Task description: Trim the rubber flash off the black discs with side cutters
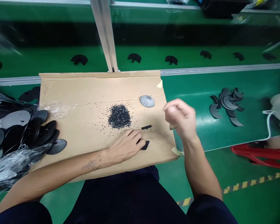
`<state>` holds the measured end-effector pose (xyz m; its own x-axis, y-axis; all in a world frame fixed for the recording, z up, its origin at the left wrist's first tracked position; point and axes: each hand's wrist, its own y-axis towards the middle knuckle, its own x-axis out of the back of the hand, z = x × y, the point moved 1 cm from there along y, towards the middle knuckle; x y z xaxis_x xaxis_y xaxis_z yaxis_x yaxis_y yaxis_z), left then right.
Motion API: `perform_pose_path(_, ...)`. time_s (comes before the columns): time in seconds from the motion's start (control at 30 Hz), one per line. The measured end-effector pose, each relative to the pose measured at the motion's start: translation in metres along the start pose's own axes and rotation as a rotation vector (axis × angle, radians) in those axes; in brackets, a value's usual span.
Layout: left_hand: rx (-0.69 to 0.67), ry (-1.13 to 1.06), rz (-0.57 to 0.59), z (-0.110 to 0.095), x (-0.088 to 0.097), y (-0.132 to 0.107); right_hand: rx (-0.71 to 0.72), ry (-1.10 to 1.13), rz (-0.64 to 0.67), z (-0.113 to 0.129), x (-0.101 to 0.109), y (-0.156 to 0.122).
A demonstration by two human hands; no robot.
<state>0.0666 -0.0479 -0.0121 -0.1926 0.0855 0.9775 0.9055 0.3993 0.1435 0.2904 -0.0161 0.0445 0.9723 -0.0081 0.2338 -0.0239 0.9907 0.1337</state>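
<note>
My left hand (128,144) rests low over the cardboard sheet (84,87), its fingers curled together against a small dark flat piece (145,145). Part of that piece is hidden under the fingertips. Just beyond them lies a short black strip (146,127). My right hand (180,118) is raised over the cardboard's right edge, closed with fingertips pinched; whatever is between them, if anything, does not show. A heap of small black bits (119,116) sits left of centre, with loose bits scattered around. A grey oval piece (147,101) lies between the heap and my right hand.
Many dark oval pieces (37,130) spill from clear plastic bags (11,166) at left. Curved grey pieces (228,104) are piled on the green table (189,84) at right. Behind a metal post (105,34), black curved parts (134,57) stand in a row on a green surface.
</note>
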Motion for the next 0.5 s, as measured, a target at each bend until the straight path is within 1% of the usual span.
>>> perform_pose_path(0.07, 0.012, -0.011, 0.02, -0.001, -0.001, 0.002, 0.004, -0.428, 0.224, 0.001, -0.004, -0.011)
perform_pose_path(0.1, 0.016, -0.015, 0.029, -0.002, -0.002, 0.002, -0.01, -0.608, 0.326, -0.002, -0.009, -0.016)
perform_pose_path(0.13, 0.018, -0.015, 0.036, -0.003, -0.002, 0.003, -0.029, -0.747, 0.394, -0.006, -0.013, -0.02)
perform_pose_path(0.17, 0.018, -0.011, 0.04, -0.004, -0.002, 0.004, -0.049, -0.838, 0.444, -0.011, -0.018, -0.023)
perform_pose_path(0.2, 0.015, -0.004, 0.04, -0.006, -0.003, 0.005, -0.054, -0.88, 0.461, -0.015, -0.021, -0.026)
perform_pose_path(0.27, 0.001, 0.016, 0.03, -0.008, -0.004, 0.009, -0.037, -0.908, 0.462, -0.02, -0.022, -0.027)
perform_pose_path(0.33, -0.014, 0.034, 0.012, -0.009, -0.007, 0.019, -0.003, -0.927, 0.421, -0.019, -0.016, -0.026)
perform_pose_path(0.4, -0.017, 0.044, -0.015, -0.009, -0.012, 0.035, 0.026, -0.954, 0.341, -0.013, -0.004, -0.022)
perform_pose_path(0.5, 0.016, 0.044, -0.053, -0.005, -0.016, 0.067, 0.063, -0.985, 0.193, 0.0, 0.018, -0.015)
